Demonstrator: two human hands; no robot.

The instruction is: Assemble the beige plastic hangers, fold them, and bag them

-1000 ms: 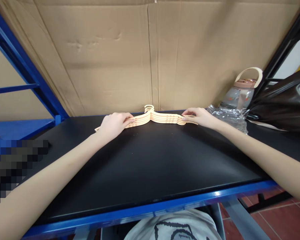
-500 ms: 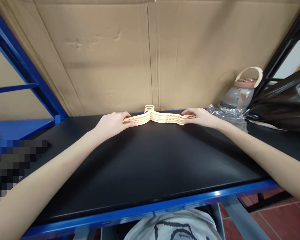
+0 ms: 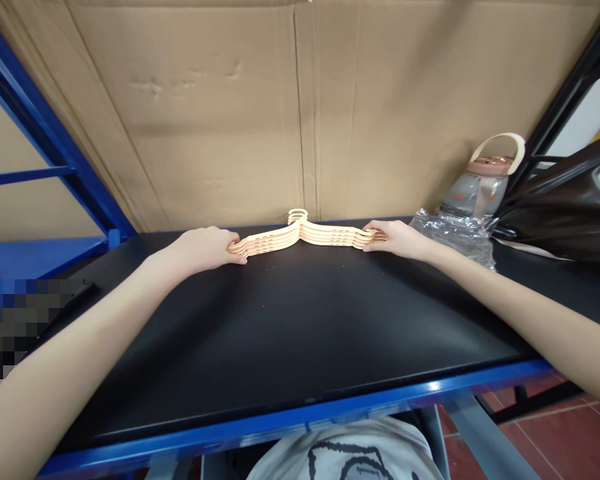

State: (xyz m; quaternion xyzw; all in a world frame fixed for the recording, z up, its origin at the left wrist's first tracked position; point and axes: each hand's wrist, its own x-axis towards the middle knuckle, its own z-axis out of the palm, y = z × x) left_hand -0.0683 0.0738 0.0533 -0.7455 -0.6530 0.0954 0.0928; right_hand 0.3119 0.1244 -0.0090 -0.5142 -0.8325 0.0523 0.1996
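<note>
Several peach-coloured clothes hangers lie stacked at the back of the black tabletop, their hooks pointing towards the cardboard behind. My left hand is closed around the left end of the stack, thumb in front and fingers behind. At the opposite end, my right hand grips the tips of the hangers between thumb and fingers. Both outer ends of the stack are partly covered by my fingers.
Cardboard stands upright along the back edge. To the right are a clear water bottle with a cream handle, crumpled clear plastic wrap and a black bag. A blue metal frame rises at the left.
My left hand has slid outward to the left along the hangers, uncovering more of their left arms. The right hand has closed in slightly on its end; the stack has barely moved.
</note>
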